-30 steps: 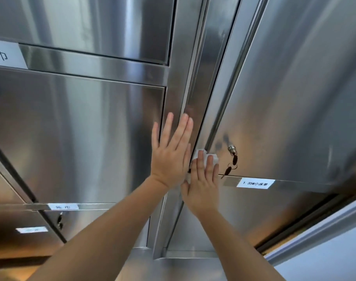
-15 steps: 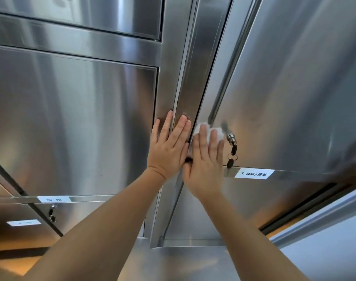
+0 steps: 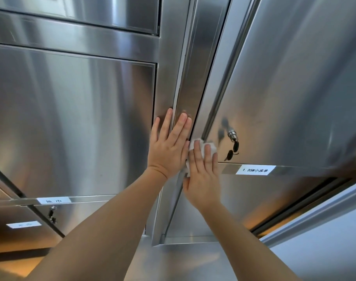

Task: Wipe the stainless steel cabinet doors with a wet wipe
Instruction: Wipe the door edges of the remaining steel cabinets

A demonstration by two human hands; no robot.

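Stainless steel cabinet doors fill the view. My left hand [image 3: 169,145] lies flat with fingers spread on the upright frame strip [image 3: 190,78] between the left door [image 3: 71,126] and the right door [image 3: 284,88]. My right hand [image 3: 203,175] presses a white wet wipe [image 3: 212,148] against the left edge of the right door, just left of its lock. Most of the wipe is hidden under my fingers.
A lock with dangling dark keys [image 3: 233,147] sits right of the wipe. A white label [image 3: 255,170] is stuck on the rail under the right door. Lower left are another label [image 3: 53,200] and a second lock with keys [image 3: 52,214].
My right hand slid the wipe up beside the lock, then came back down a little. My left hand stayed flat on the frame strip. The view shifted slightly.
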